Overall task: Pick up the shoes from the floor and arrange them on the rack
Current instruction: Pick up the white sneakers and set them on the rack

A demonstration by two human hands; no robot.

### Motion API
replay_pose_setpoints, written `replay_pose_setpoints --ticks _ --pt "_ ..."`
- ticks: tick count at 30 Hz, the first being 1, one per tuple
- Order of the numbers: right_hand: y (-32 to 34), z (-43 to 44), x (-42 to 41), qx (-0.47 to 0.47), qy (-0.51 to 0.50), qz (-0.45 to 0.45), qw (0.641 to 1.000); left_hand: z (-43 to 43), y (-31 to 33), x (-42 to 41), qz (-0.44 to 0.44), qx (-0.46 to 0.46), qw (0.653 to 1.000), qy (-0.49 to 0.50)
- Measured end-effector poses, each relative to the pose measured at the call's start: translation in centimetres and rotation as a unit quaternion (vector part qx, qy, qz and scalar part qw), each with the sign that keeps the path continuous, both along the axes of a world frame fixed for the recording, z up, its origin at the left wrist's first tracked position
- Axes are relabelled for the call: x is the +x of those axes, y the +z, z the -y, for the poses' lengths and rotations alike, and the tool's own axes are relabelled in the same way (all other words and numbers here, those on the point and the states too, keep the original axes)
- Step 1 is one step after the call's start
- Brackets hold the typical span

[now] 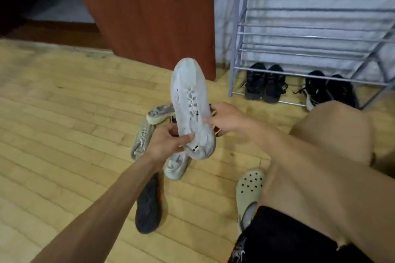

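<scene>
Both bare forearms reach forward over the floor. The left hand (164, 143) comes in from the lower left with its thumb and fingers curled round the heel end of a pale white lace-up sneaker (191, 100). The right hand (228, 118) reaches across a bent bare knee and grips the same shoe at its side, near the laces, thumb lying on the upper. The hands are close together, with only the shoe's rear half between them. The pale white lace-up sneaker is lifted clear of the light wooden plank floor (64, 113), its toe pointing up and away toward a red-brown wooden panel (149, 17). Below the hands lie a second white sneaker (176, 165), two grey-green sneakers (142, 139) close together, and a dark grey knit shoe (149, 205) nearest the camera. To the right stands a grey metal tube shoe rack (241, 28); its lowest shelf carries a pair of black shoes (265, 84) and, further right, a black pair with white soles (320, 89). A pale perforated clog (250, 188) is on the person's foot.
</scene>
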State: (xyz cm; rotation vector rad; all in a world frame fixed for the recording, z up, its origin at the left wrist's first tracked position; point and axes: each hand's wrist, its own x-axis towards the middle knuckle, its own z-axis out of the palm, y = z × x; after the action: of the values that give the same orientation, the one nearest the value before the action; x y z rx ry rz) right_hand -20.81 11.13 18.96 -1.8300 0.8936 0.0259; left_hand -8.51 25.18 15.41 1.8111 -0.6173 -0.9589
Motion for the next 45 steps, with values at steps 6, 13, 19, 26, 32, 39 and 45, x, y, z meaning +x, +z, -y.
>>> replay_pose_setpoints --ticks 6,13,19,26,32,39,45 --pt "7.0 7.4 -6.4 -0.011 -0.103 0.083 0.991 9.6 8.2 -4.2 -0.026 -0.096 0.993 -0.063" --pt "10.8 13.9 -16.5 -0.057 -0.195 0.161 0.966 19.5 12.8 -11.5 -0.005 -0.127 0.973 -0.192" --pt "11.0 17.2 -25.1 -0.081 -0.273 0.182 0.941 25.0 13.5 -19.4 0.036 -0.086 0.952 -0.291" --pt "8.6 17.1 -35.1 -0.029 -0.307 0.143 0.94 27.6 10.4 -28.3 0.001 -0.058 0.949 -0.309" --pt "4.2 15.7 -43.1 0.008 -0.319 0.053 0.946 28.2 4.3 -36.3 -0.062 0.058 0.949 -0.303" --pt "-1.8 12.2 -52.0 0.046 -0.426 -0.064 0.901 25.5 -3.2 -43.2 -0.073 0.138 0.921 -0.358" --pt "-10.7 5.1 -55.3 0.084 -0.539 -0.109 0.831 20.5 -9.9 -43.4 -0.002 0.247 0.858 -0.451"
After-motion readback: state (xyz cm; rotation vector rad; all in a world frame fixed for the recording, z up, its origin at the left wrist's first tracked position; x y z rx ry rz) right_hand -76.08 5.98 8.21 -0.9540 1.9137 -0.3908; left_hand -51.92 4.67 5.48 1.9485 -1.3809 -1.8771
